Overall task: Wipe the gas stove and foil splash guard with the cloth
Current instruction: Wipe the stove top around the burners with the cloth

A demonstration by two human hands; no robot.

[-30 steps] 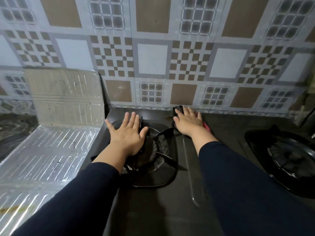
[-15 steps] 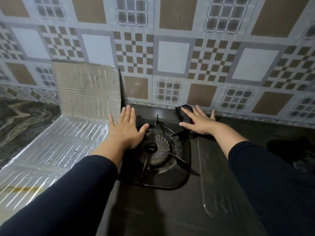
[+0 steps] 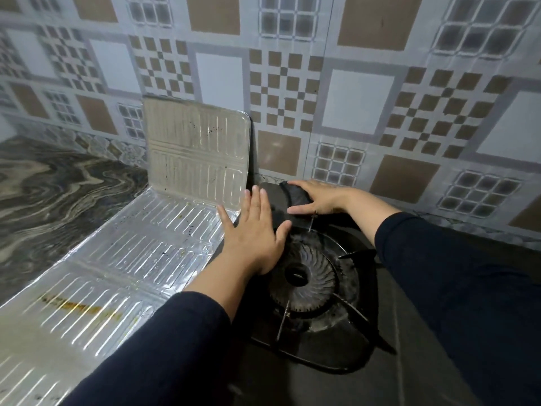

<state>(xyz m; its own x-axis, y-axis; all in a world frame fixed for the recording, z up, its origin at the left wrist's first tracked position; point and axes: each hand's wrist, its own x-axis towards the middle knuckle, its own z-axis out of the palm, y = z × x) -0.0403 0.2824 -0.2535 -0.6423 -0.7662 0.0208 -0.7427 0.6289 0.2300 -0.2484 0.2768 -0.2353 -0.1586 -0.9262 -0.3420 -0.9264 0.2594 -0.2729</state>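
Lying along the marbled worktop (image 3: 52,194) at the left, the foil splash guard (image 3: 123,259) turns upright against the tiled wall (image 3: 351,98), spotted with dark specks. Next, the left hand (image 3: 251,232) rests flat with fingers straight on the gas stove (image 3: 322,385) beside the burner (image 3: 304,276). At the stove's back edge, the right hand (image 3: 319,197) presses the dark cloth (image 3: 295,194) with its fingers extended.

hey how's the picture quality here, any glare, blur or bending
Head view: dim overall; glare streaks along the ribs of the foil splash guard; wide-angle bending curves the wall tiles at the edges; the dark cloth nearly vanishes against the black gas stove.
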